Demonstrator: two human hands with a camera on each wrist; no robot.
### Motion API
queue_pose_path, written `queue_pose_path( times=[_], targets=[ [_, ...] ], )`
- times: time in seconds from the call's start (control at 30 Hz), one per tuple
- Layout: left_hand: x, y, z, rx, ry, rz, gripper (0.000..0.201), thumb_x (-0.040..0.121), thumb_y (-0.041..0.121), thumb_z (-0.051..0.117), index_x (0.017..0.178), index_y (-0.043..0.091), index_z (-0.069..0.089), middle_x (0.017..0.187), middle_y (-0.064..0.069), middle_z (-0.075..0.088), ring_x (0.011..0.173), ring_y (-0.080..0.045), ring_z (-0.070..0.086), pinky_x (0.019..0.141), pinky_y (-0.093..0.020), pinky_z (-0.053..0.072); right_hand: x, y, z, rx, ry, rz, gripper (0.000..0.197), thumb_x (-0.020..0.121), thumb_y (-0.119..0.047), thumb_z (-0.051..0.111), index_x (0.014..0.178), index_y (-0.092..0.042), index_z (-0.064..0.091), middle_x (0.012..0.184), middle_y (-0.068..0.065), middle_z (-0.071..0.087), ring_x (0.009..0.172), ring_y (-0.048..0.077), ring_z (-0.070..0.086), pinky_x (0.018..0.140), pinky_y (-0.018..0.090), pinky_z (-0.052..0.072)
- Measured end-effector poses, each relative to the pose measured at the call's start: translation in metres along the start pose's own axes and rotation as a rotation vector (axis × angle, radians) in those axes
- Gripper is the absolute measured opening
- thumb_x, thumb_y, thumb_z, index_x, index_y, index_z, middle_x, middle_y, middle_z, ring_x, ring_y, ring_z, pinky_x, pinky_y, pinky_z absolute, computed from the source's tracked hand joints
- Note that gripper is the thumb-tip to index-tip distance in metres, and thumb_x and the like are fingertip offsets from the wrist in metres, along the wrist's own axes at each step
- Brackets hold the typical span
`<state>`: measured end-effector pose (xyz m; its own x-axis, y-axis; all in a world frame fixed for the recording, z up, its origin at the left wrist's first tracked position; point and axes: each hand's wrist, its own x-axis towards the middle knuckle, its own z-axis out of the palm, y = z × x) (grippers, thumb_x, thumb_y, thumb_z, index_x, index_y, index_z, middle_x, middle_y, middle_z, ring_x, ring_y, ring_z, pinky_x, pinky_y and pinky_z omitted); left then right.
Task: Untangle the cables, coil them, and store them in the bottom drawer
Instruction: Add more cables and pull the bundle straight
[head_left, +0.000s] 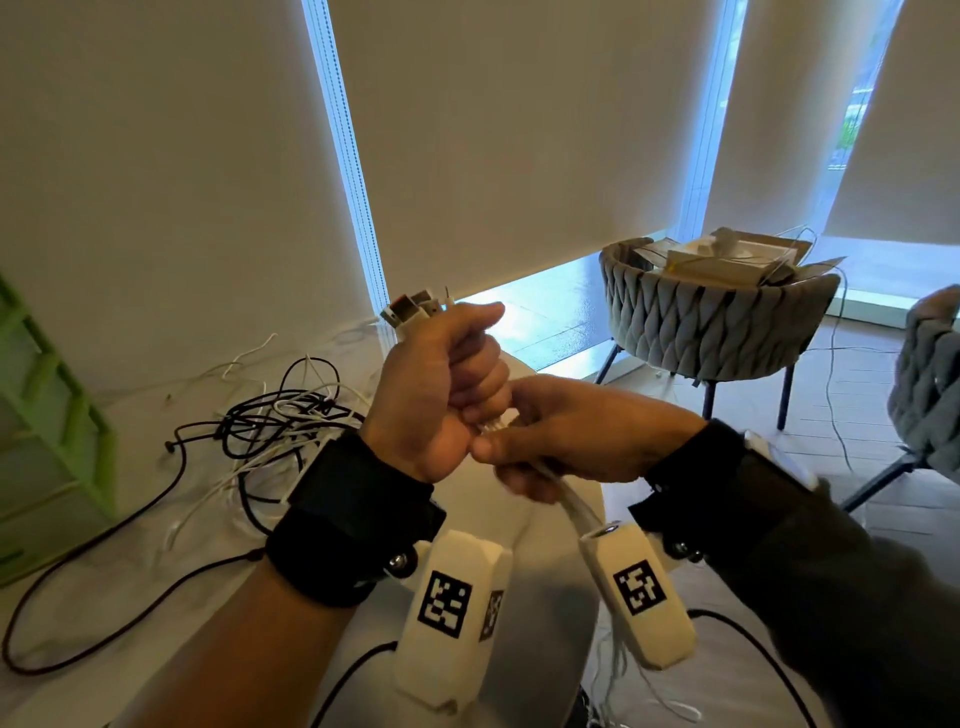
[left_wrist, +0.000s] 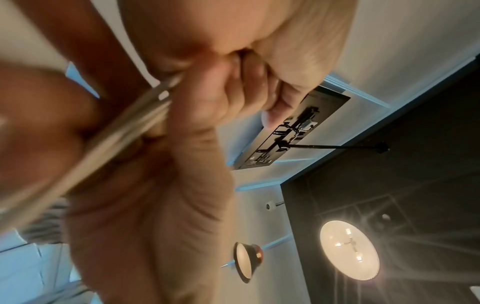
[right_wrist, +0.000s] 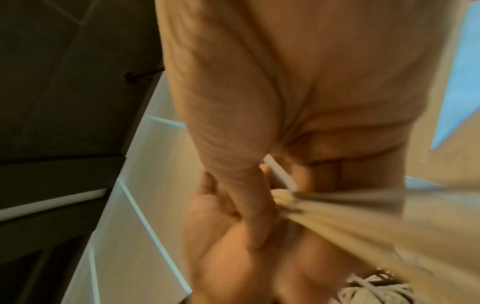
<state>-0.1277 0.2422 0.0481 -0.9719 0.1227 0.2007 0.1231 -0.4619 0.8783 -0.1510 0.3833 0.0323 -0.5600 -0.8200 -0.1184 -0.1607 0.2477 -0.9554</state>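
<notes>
My left hand (head_left: 457, 384) is raised in a fist around a bundle of white cables, with their plug ends (head_left: 413, 312) sticking out of the top of the fist. Just below it my right hand (head_left: 550, 441) grips the same white cable bundle (head_left: 574, 506), which runs down between the wrists. The left wrist view shows the white cable bundle (left_wrist: 124, 131) passing through curled fingers. In the right wrist view the white cable bundle (right_wrist: 337, 216) streaks blurred out of the grip. A tangle of black and white cables (head_left: 280, 426) lies on the white table (head_left: 78, 691) to the left.
A green drawer unit (head_left: 47, 415) stands at the table's left edge. A long black cable (head_left: 104, 545) loops toward the front. Two woven grey chairs (head_left: 711, 317) stand at the right, the nearer one loaded with boxes. Blinds cover the windows behind.
</notes>
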Motion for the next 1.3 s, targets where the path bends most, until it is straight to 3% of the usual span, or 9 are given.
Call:
queue_pose_path(
  times=[0.1,0.23,0.33,0.53,0.67,0.73,0.87,1.07,1.3],
  targets=[
    [-0.002,0.013,-0.005,-0.095,-0.041,-0.03,0.047,0.078,0.021,0.055,0.044,0.021,0.022,0.036,0.004,0.016,0.034,-0.01,0.015,0.038,-0.023,0.019,0.0,0.017,-0.025,-0.418,0.135,0.083,0.013,0.092,-0.023,0.063,0.096,-0.011,0.067,0.06,-0.002,0.051,0.048,0.006,0.042,0.049,0.019,0.038],
    [-0.006,0.011,0.0,-0.119,-0.09,-0.06,0.046,0.079,0.022,0.054,0.047,0.021,0.02,0.036,0.003,0.016,0.036,-0.012,0.018,0.042,-0.024,0.03,-0.004,0.045,-0.075,-0.753,0.799,-0.046,0.013,0.092,-0.025,0.061,0.084,-0.015,0.063,0.077,-0.002,0.067,0.066,0.005,0.059,0.066,0.022,0.042],
    [-0.007,0.007,0.007,-0.064,-0.091,-0.018,0.046,0.08,0.023,0.055,0.047,0.02,0.022,0.036,0.003,0.018,0.036,-0.012,0.02,0.044,-0.024,0.036,-0.012,0.059,-0.082,-0.815,1.112,-0.116,0.02,0.098,-0.028,0.051,0.08,-0.02,0.053,0.063,-0.01,0.053,0.059,0.008,0.053,0.055,0.022,0.035],
    [-0.005,0.02,-0.011,0.016,-0.049,0.017,0.048,0.08,0.025,0.056,0.049,0.021,0.02,0.037,0.006,0.016,0.036,-0.011,0.016,0.041,-0.023,0.028,-0.057,0.105,-0.055,-0.279,0.224,0.291,0.02,0.098,-0.019,0.05,0.083,-0.013,0.061,0.06,-0.001,0.047,0.053,0.011,0.042,0.054,0.023,0.041],
    [-0.008,0.005,-0.007,0.173,-0.064,-0.005,0.051,0.087,0.02,0.055,0.046,0.024,0.026,0.038,0.006,0.018,0.037,-0.012,0.014,0.042,-0.025,0.018,-0.07,0.114,-0.087,-0.634,1.087,0.095,0.018,0.098,-0.018,0.05,0.083,-0.009,0.054,0.063,-0.006,0.051,0.056,0.011,0.048,0.053,0.02,0.037],
    [-0.008,-0.008,0.001,0.308,-0.026,0.026,0.051,0.094,0.016,0.054,0.048,0.023,0.031,0.039,0.006,0.021,0.036,-0.01,0.016,0.042,-0.022,0.018,-0.066,0.108,-0.099,-0.692,1.299,-0.015,0.018,0.099,-0.019,0.049,0.085,-0.009,0.055,0.068,-0.002,0.055,0.063,0.014,0.053,0.059,0.027,0.042],
    [-0.002,-0.017,0.007,0.437,0.035,0.016,0.038,0.089,0.02,0.064,0.059,0.017,0.042,0.045,0.006,0.025,0.037,-0.01,0.02,0.042,-0.019,0.021,-0.061,0.106,-0.088,-0.365,1.048,0.011,0.021,0.096,-0.012,0.05,0.079,-0.006,0.061,0.058,0.002,0.048,0.053,0.016,0.041,0.052,0.028,0.032],
    [0.0,-0.038,0.025,0.857,-0.132,0.051,0.029,0.079,0.035,0.075,0.089,0.008,0.072,0.073,0.003,0.068,0.058,-0.004,0.058,0.055,-0.014,0.041,-0.067,0.074,-0.056,-0.791,0.889,-0.062,0.023,0.091,0.0,0.056,0.088,-0.023,0.055,0.073,-0.016,0.055,0.068,0.0,0.054,0.066,0.02,0.044],
    [-0.006,-0.07,0.04,1.2,-0.306,0.053,0.029,0.08,0.042,0.072,0.061,0.026,0.058,0.051,0.011,0.055,0.051,0.002,0.052,0.05,-0.012,0.033,-0.057,0.042,-0.031,-0.803,0.827,-0.107,0.047,0.093,-0.018,0.06,0.133,-0.027,0.037,0.057,-0.005,0.055,0.055,0.008,0.057,0.065,0.021,0.05]
  ],
)
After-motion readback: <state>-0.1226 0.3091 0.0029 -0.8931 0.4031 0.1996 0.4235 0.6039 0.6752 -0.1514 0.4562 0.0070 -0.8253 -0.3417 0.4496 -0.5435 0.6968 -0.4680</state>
